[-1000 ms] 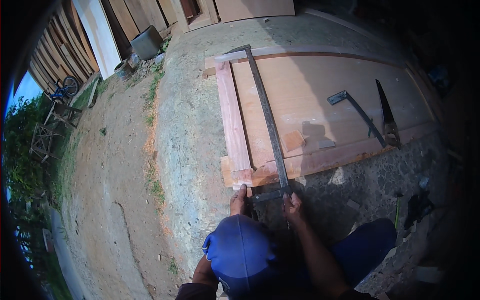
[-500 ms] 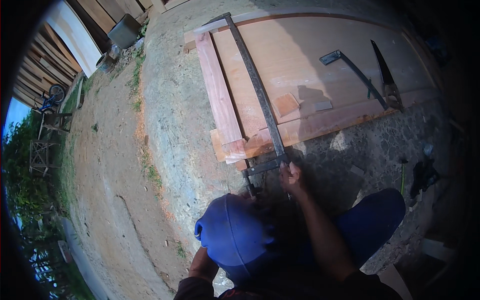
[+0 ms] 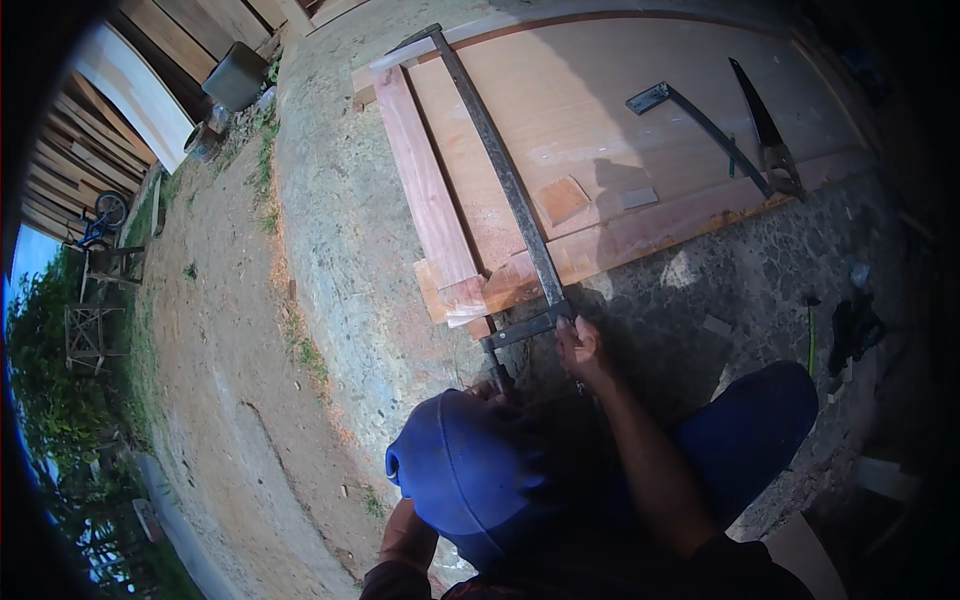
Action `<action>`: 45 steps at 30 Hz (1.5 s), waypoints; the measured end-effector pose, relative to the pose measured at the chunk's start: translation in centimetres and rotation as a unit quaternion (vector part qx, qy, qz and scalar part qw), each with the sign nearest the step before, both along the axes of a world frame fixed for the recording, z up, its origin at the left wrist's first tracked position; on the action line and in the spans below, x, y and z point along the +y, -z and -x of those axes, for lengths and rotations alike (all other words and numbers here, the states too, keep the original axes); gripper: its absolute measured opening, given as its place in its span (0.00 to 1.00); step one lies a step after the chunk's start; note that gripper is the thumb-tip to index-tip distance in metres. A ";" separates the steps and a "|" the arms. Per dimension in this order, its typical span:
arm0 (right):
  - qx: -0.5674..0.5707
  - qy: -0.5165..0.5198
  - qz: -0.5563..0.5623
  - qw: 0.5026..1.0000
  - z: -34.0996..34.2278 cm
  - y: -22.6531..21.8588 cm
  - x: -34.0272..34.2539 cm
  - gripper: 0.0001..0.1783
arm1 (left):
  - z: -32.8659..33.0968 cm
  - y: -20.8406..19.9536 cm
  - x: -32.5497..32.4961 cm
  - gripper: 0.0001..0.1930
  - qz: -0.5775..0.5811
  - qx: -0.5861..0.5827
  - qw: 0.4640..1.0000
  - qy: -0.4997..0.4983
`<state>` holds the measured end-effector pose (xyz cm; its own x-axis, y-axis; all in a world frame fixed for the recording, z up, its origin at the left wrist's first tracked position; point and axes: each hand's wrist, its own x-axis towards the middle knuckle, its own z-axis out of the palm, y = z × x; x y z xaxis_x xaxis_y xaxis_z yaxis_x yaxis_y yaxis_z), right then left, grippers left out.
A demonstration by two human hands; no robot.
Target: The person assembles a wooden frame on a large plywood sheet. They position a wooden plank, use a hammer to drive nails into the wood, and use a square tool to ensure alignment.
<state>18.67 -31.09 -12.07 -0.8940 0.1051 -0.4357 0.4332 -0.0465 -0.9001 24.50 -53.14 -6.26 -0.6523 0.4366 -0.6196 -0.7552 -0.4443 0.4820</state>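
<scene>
A long dark metal bar clamp lies across a wooden door-like panel. Its fixed jaw is at the panel's far edge and its sliding jaw is at the near edge. A small wood block sits between the clamp screw and the frame's corner. My right hand is closed around the clamp at the near end of its bar. Mostly hidden behind my blue-clad knee, my left hand has its fingers closed at the clamp's screw handle.
On the panel rest a square wood piece, a small pale offcut, a try square and a handsaw. Right of my knee, a green-handled tool lies on the concrete. Boards lean at the far left.
The whole view has shifted slightly, carrying the panel and clamp a little left in the picture. Both hands keep their places on the clamp.
</scene>
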 end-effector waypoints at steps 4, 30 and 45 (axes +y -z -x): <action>0.031 -0.019 -0.040 0.999 0.0 1.9 0.5 0.19 | -0.9 0.4 0.3 0.29 0.016 0.005 1.000 0.000; -0.014 -0.025 -0.010 1.000 0.2 -0.4 0.4 0.19 | 9.7 7.1 2.7 0.15 0.211 0.009 0.944 -0.252; 0.053 -0.053 -0.240 0.968 0.7 -0.5 1.6 0.17 | 10.7 5.7 2.0 0.18 0.176 -0.007 0.966 -0.188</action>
<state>17.99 -29.44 -11.62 -0.9478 0.1772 -0.2652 0.3169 0.4278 -0.8465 13.82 -51.14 -11.93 -0.7144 -0.0683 -0.6964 -0.5798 -0.4994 0.6437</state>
